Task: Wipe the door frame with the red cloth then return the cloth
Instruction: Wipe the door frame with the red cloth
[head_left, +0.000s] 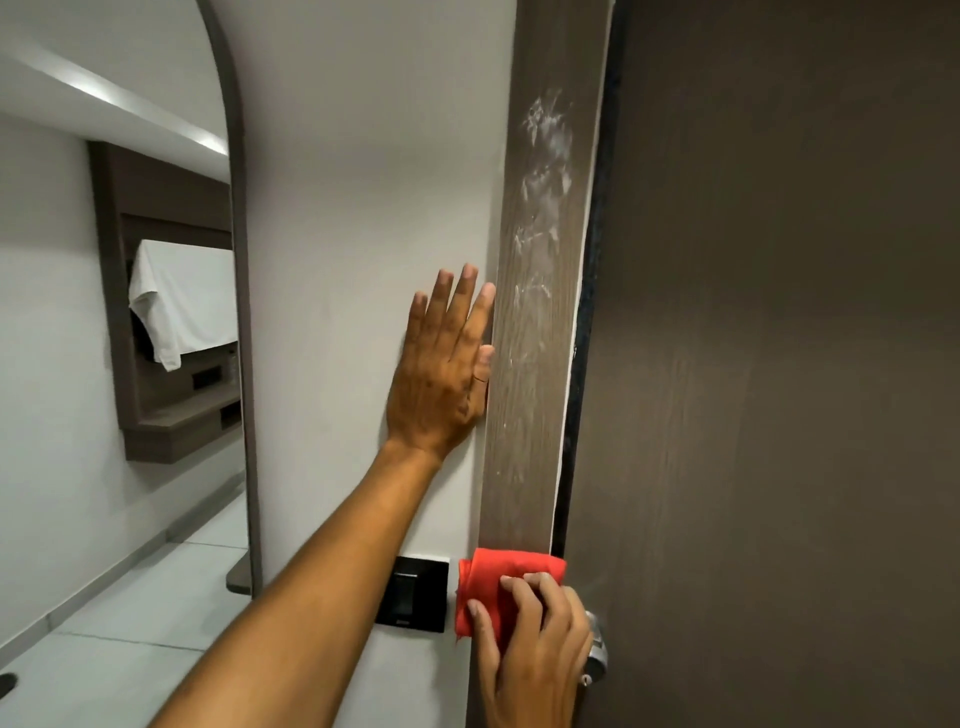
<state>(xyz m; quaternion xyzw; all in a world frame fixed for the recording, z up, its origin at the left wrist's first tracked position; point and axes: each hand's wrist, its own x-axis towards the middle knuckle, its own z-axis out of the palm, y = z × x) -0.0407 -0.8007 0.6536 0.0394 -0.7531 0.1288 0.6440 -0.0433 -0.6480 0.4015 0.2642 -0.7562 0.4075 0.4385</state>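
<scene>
Head view shows your right hand (535, 654) low at the bottom edge, pressing the cloth (498, 582) against the frame (530, 415). The cloth is bunched into a red wad that spans the frame's width, and it spills a little onto the wall (363, 208) on the left. Your fingers (524, 597) lie curled over the cloth's lower right part, the thumb on its lower left edge, so they are clamped on it; most of the cloth shows above and left of the fingertips. Just behind your right hand a metal door handle (597, 654) peeks out from the door (779, 364).

Your left hand (447, 374) is flat on the wall higher up, fingers straight and slightly spread, holding nothing. Its index finger and thumb touch the frame's left edge.

White smears (545, 171) streak the frame above your left hand and run thinner down beside it. A black switch plate (413, 592) sits on the wall just left of the cloth.
</scene>
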